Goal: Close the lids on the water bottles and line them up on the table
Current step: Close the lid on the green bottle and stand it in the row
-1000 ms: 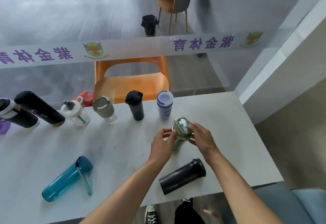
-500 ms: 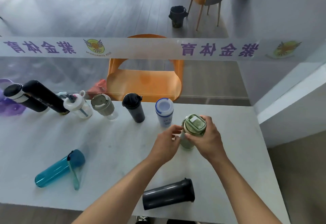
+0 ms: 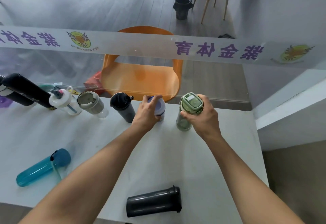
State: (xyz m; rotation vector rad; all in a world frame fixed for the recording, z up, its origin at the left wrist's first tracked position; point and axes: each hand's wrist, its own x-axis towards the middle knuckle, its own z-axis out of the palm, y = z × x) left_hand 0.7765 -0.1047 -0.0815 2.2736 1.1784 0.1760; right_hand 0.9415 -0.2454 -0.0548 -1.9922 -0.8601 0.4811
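So nearest to the camera at about 6 o'clock there's a dark grey tumbler (image 3: 153, 201) lying on its side on the white surface (image 3: 202, 162), and over at 8 o'clock a teal bottle (image 3: 43, 167) is lying down too, so neither is in the line yet. Further out, the right hand (image 3: 202, 116) is wrapped around the top of the green bottle (image 3: 187, 112), which looks to be standing upright at the 1 o'clock end of the row with its lid looking shut. The left hand (image 3: 149, 112) is clamped over the white bottle with the blue rim (image 3: 160, 108) right next to it. My guess is this is the placing step: green one going into the row while the neighbour gets steadied or nudged. Next would be letting go and grabbing one of the two lying down. Behind, toward 10 o'clock, the row runs black flip-top bottle (image 3: 123, 106), grey-lidded cup (image 3: 92, 104), white sports bottle (image 3: 64, 101), then a black flask (image 3: 24, 89). The far-left bottles are cut off by the frame edge, and the left hand hides most of the white bottle's lid.
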